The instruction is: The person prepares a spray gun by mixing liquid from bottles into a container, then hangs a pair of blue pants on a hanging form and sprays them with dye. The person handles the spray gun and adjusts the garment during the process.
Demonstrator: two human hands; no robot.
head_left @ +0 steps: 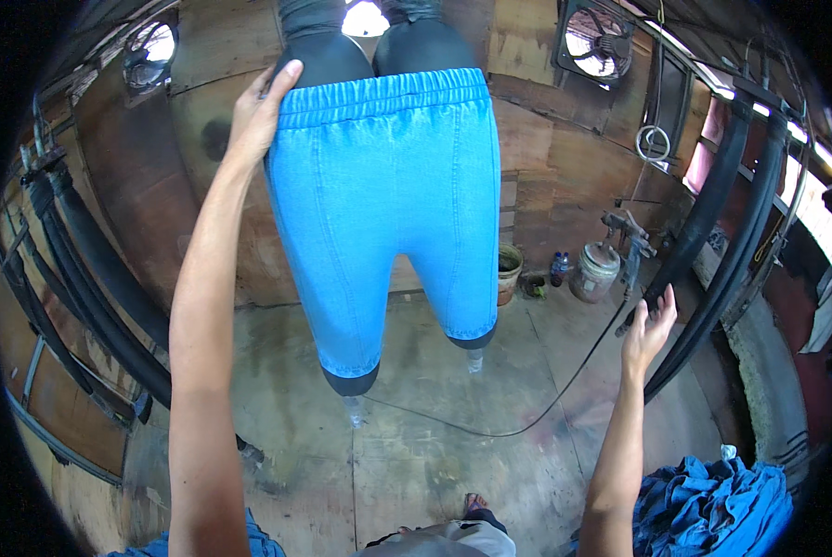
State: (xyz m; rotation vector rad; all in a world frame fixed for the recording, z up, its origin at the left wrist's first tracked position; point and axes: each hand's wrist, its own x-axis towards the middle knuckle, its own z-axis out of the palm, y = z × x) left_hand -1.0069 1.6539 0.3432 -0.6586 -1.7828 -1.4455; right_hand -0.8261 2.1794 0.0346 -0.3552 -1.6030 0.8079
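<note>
Bright blue denim shorts (388,176) with a gathered elastic waistband hang in front of me, stretched over a black two-legged form (425,51). The form's dark ends show below both leg hems. My left hand (256,111) is closed at the waistband's upper left corner, thumb up; its other fingers are partly hidden. Lower right, my right hand (650,334) is held out with fingers apart and nothing in it. It is nearest to a spray gun (634,241), which hangs beside thick black tubes (704,223). A thin dark hose (565,395) curves from the gun across the floor.
Blue fabric is heaped (713,506) at my lower right, and more cloth (263,538) lies lower left. Black tubes (100,251) stand along the left. A lidded white bucket (595,272), a bottle (559,269) and another bucket (507,274) are by the back wall. Two wall fans (597,42) are above.
</note>
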